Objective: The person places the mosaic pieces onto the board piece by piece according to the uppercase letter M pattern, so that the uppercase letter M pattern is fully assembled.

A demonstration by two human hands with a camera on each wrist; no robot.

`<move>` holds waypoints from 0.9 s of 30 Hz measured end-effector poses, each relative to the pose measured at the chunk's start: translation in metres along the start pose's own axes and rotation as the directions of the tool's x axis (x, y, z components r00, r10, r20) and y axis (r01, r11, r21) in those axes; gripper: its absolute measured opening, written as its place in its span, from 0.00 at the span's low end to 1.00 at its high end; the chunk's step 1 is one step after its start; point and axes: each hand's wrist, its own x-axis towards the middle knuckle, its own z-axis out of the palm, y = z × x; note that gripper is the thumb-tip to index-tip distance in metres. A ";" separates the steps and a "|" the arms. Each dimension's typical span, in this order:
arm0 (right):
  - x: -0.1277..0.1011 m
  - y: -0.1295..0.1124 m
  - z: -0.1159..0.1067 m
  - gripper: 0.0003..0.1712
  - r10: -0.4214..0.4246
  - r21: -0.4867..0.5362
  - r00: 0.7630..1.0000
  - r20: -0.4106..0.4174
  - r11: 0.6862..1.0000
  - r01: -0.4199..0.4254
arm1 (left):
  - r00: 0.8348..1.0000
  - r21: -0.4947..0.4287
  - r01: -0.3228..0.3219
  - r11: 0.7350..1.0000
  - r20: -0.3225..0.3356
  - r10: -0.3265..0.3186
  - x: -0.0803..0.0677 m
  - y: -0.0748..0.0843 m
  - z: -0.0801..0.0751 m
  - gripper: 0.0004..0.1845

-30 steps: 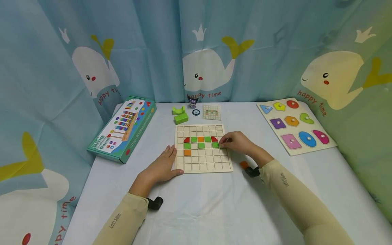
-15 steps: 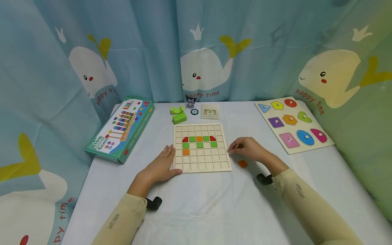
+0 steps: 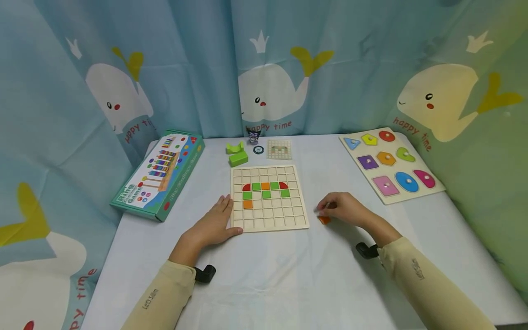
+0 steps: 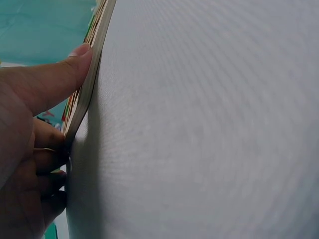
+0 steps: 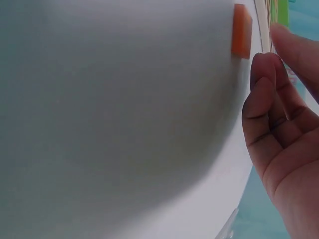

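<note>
A wooden grid board [image 3: 268,217] lies mid-table with red, green and orange tiles set in its upper rows. My left hand [image 3: 220,221] rests flat at the board's near left corner. Its thumb [image 4: 60,74] lies along the front edge and its fingers [image 4: 47,162] against the left side. My right hand [image 3: 327,210] hovers to the right of the board, fingers loosely curled just above a loose orange tile [image 3: 324,220]. In the right wrist view the orange tile [image 5: 241,31] lies on the cloth, apart from my fingers [image 5: 264,74].
A green ring-game box [image 3: 158,176] lies at the left and a shape-peg puzzle [image 3: 389,165] at the right. Green blocks [image 3: 236,155], a round token [image 3: 258,149], a pattern card [image 3: 279,149] and a small figure [image 3: 253,135] sit behind the board. Whale curtains close in the table.
My right hand left the green tile at the board's right side and drew back right and toward me, to the orange tile on the cloth. The left hand stayed put.
</note>
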 end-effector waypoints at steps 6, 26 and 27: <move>-0.009 0.005 0.000 0.11 -0.025 -0.012 1.000 0.010 1.000 0.025 | 1.000 0.008 0.003 1.000 0.002 -0.003 0.000 -0.001 0.000 0.54; -0.001 0.004 -0.003 0.05 -0.023 -0.059 0.998 0.057 0.998 0.027 | 1.000 0.014 -0.002 1.000 0.002 0.002 0.001 0.000 0.000 0.54; 0.000 0.004 -0.003 0.05 -0.025 -0.056 0.998 0.061 0.998 0.028 | 1.000 0.014 -0.004 1.000 0.000 0.004 0.001 0.000 0.001 0.54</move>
